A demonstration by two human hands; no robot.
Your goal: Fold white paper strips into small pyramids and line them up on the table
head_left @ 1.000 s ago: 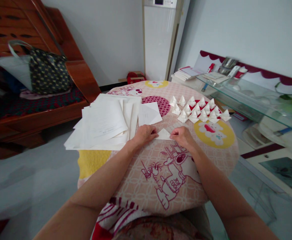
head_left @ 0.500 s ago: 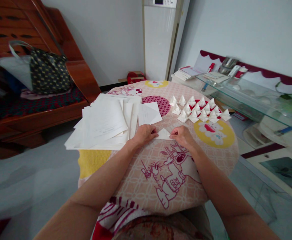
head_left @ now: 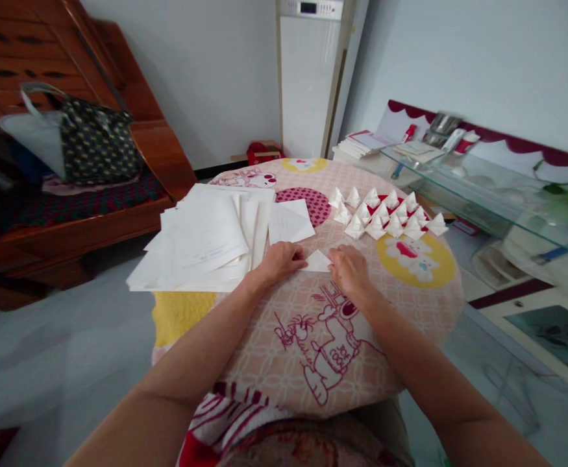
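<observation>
A small folded piece of white paper lies on the cloth-covered table, its peak pointing away from me. My left hand pinches its left corner between thumb and fingers. On the opposite side, my right hand is closed on the right corner, its fingers curled. Just beyond my left hand rests a square white sheet. A thick stack of white paper spreads to the left of that. Several folded paper boats stand in rows at the right back of the table.
The round table wears a pink patterned cloth. Close on its right stands a glass-topped cabinet holding cups and booklets. A wooden bench with a dark patterned bag is at the left, and a white upright appliance stands behind.
My right hand has turned and shifted slightly left over the paper's right corner, covering more of it. My left hand stays in place.
</observation>
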